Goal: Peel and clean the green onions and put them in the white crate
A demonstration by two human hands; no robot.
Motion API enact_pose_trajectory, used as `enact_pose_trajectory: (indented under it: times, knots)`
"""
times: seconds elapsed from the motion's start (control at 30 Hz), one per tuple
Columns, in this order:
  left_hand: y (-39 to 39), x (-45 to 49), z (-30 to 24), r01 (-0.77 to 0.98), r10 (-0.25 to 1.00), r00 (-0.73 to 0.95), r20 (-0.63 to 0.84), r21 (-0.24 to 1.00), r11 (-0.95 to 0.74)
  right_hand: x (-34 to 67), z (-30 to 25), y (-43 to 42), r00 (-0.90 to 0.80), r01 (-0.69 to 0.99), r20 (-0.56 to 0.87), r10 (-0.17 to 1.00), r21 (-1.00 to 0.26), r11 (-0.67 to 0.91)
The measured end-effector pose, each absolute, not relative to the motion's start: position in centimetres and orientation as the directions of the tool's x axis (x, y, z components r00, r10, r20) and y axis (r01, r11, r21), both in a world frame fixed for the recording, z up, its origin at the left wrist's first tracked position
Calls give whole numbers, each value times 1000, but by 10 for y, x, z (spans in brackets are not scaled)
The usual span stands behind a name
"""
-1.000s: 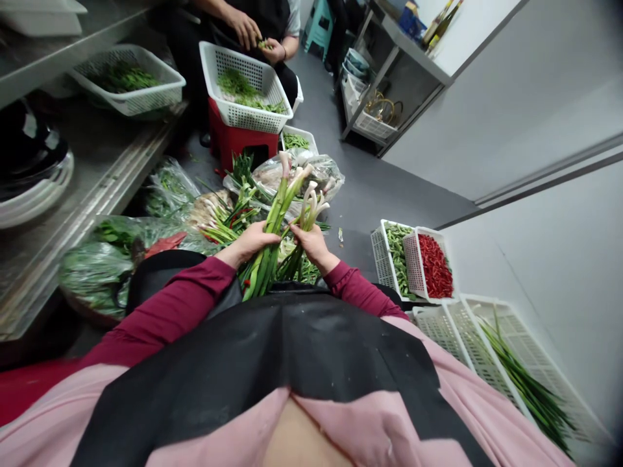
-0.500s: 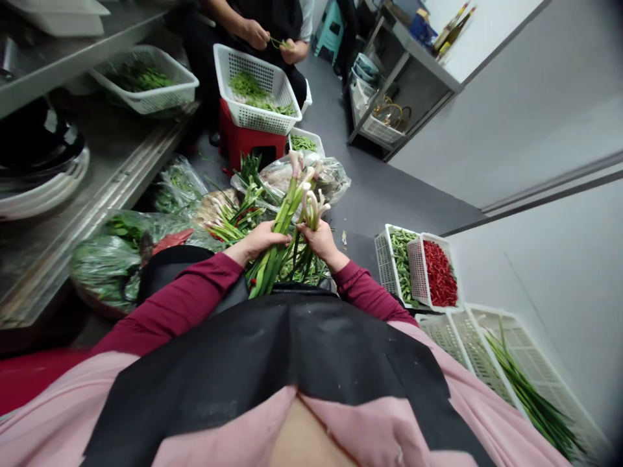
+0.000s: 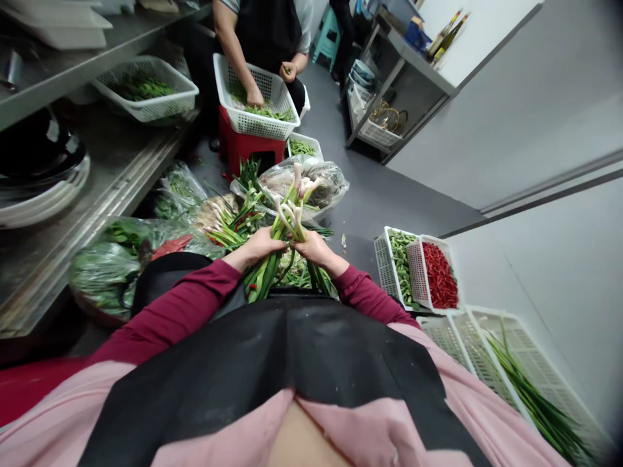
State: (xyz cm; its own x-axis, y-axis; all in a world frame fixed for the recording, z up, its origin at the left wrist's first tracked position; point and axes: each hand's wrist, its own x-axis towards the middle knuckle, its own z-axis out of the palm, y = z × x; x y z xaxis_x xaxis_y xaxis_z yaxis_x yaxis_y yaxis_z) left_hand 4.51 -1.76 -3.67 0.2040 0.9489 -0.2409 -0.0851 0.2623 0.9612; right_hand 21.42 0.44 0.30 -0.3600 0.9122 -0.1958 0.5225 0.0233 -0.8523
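Just above my apron, my left hand is closed around a bunch of green garlic, its green leaves hanging down toward my lap. My right hand grips more green garlic stalks, whose pale bulb ends point up and away from me. The two bunches meet and overlap between my hands, so I cannot tell where one ends and the other starts. Below them lie green trimmings. Left of my hands, more green garlic with pinkish-white roots lies in a heap.
A co-worker's hand reaches into a white basket on a red stool. Plastic bags of greens sit at left beside a metal shelf. At right stand baskets of green peppers, red chillies and long green stalks.
My right hand has shifted left and down, bringing its stalks against the left-hand bunch. The co-worker's one hand has gone down into the basket.
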Motion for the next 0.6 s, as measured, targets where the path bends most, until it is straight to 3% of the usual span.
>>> enact_pose_trajectory:
  times: [0.17, 0.3, 0.4, 0.5, 0.6]
  knots:
    - [-18, 44, -33, -147, 922, 308, -234, 946, 289, 220, 6, -1, -327, 182, -288, 900, -954, -239]
    - [-18, 42, -29, -181, 908, 352, -229, 935, 306, 217, 7, -10, -284, 9, -256, 924, -964, -264]
    - [-18, 39, -31, -172, 906, 348, -242, 933, 315, 228, 13, -5, -181, -85, -198, 963, -973, -216]
    - [-18, 34, -34, -117, 916, 286, -281, 939, 324, 256, 29, 16, 89, -199, -72, 993, -979, -53]
    - [-18, 31, -36, -94, 921, 265, -285, 943, 319, 290, 50, 48, 266, -174, 48, 963, -980, 97]
